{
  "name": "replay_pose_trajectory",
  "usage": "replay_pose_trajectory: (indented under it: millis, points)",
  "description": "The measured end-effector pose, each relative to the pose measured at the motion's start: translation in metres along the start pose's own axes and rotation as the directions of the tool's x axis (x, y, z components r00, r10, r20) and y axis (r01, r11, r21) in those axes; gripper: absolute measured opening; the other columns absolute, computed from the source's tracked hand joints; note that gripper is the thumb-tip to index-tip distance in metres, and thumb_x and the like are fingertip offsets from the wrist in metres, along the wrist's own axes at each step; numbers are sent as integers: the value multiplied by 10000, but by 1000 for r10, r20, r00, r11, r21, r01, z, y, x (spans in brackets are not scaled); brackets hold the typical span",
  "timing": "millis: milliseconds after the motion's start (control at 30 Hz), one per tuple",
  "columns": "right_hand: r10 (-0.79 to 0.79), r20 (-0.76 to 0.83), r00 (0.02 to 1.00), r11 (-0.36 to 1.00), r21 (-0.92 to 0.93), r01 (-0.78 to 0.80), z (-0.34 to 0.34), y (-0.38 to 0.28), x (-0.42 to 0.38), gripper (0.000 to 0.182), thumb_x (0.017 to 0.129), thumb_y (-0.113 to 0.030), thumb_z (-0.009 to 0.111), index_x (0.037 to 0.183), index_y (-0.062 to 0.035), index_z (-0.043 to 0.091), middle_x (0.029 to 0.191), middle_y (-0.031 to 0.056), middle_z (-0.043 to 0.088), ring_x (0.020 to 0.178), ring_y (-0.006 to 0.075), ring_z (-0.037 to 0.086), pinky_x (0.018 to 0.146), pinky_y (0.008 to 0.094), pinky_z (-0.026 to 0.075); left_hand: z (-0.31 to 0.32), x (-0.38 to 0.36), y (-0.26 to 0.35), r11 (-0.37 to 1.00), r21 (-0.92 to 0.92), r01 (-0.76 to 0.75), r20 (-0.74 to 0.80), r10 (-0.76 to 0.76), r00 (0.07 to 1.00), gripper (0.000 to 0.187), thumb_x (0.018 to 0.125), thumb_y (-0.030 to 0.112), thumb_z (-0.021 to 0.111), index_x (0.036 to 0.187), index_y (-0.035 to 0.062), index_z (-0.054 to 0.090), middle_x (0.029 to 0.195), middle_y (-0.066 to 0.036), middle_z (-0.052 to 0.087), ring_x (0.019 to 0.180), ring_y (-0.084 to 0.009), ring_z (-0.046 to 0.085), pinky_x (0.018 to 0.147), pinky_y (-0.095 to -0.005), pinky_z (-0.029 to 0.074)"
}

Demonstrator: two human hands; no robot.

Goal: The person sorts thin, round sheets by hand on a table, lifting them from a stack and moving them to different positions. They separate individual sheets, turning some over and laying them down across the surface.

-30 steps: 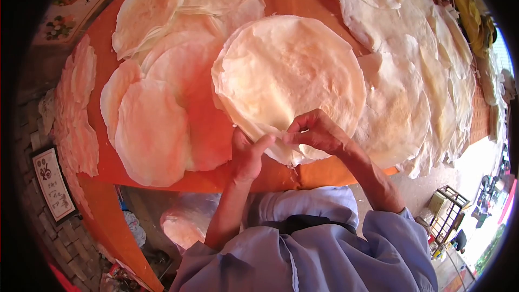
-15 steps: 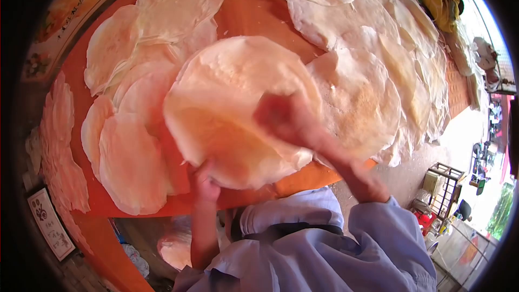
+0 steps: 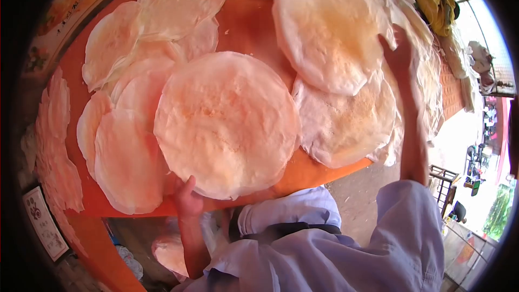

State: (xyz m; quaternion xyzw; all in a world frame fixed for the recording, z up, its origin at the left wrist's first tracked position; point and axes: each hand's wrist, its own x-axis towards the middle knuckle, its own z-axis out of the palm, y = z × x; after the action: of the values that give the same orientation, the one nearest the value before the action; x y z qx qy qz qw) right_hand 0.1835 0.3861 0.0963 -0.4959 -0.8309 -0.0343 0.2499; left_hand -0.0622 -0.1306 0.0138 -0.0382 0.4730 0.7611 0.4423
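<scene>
A round, thin flatbread point(image 3: 227, 124), pale and wrinkled, lies flat near the table's front edge. My left hand point(image 3: 189, 199) is at its lower left rim, fingers slightly apart and holding nothing I can see. On the right, another large flatbread point(image 3: 330, 35) rests over the overlapping ones, with a yellowish patch on top. My right hand point(image 3: 400, 51) is stretched out at that flatbread's right edge, its fingers spread. A further flatbread point(image 3: 351, 124), lightly spotted, lies partly covered beneath it.
Overlapping flatbreads point(image 3: 127, 157) cover the left of the orange table point(image 3: 246, 19). A ragged stack point(image 3: 54, 146) stands at the far left. A plastic bag point(image 3: 173, 254) sits below the table's edge. Yellow cloth point(image 3: 432, 0) lies at the back right, and a metal rack point(image 3: 443, 184) stands on the right.
The flatbread that was folding over in front of me is gone from there; one now lies on the right pile. My right hand has moved right and away; my left has dropped slightly.
</scene>
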Motion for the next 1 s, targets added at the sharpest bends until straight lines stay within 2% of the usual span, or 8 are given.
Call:
replay_pose_trajectory:
  millis: [67,133,200,267,567,800,900,1000]
  points:
    - [-63,186,981,962,274,10,-8,-76,-58,520,751,-266,751,1206,-85,578,1075,127,654,964,252,630,814,360,498,9,-4,-2,998,9,-55,80,54,995,613,846,131,609,1383,23,333,1361,-118,440,1256,-259,430,1050,-424,357]
    - [-214,816,536,733,497,-465,-33,-162,-108,545,707,-310,795,1155,-53,623,1014,121,661,884,173,625,768,306,513,31,2,-9,989,38,-143,152,135,979,655,838,182,643,1387,17,326,1352,-118,443,1245,-254,437,1046,-418,360]
    - [-547,735,402,607,678,-414,-39,-218,-156,510,721,-283,790,1124,-24,618,926,93,658,830,182,639,685,312,529,53,9,-10,974,136,-179,188,152,970,651,809,174,686,1354,1,374,1290,-98,490,1193,-217,471,1013,-364,375]
    - [-679,554,482,510,828,-233,-25,-236,-186,465,710,-263,785,1068,-4,637,915,125,653,780,197,638,679,320,522,60,16,-11,972,160,-175,287,124,950,577,827,163,687,1310,-11,424,1235,-86,534,1136,-186,511,984,-338,397]
    - [-499,664,557,491,746,-449,-22,-254,-219,367,704,-215,742,973,17,651,849,166,656,722,290,646,643,371,510,51,23,-6,971,211,-110,104,90,991,353,845,108,667,1157,-11,549,1070,-58,609,976,-139,574,891,-299,452]
    - [-491,435,755,696,717,40,5,-285,-253,128,727,-97,659,773,-15,573,729,185,590,666,370,589,577,427,467,21,30,-11,982,190,13,-130,12,991,394,836,34,611,1216,52,507,1099,-56,590,987,-169,586,849,-335,503]
    - [-350,433,830,619,772,-142,-4,-272,-233,117,781,-110,651,790,-13,587,686,148,612,588,279,614,526,368,475,-16,25,-2,995,62,81,-74,-76,994,486,857,74,612,1310,78,435,1216,-59,544,1104,-214,541,939,-379,460]
    - [-25,771,637,57,637,-769,-44,-219,-174,130,874,-132,611,878,-2,625,680,103,641,563,165,643,477,284,527,-26,8,22,991,18,133,-65,-131,989,555,860,87,614,1364,82,383,1293,-62,508,1175,-240,503,997,-406,420]
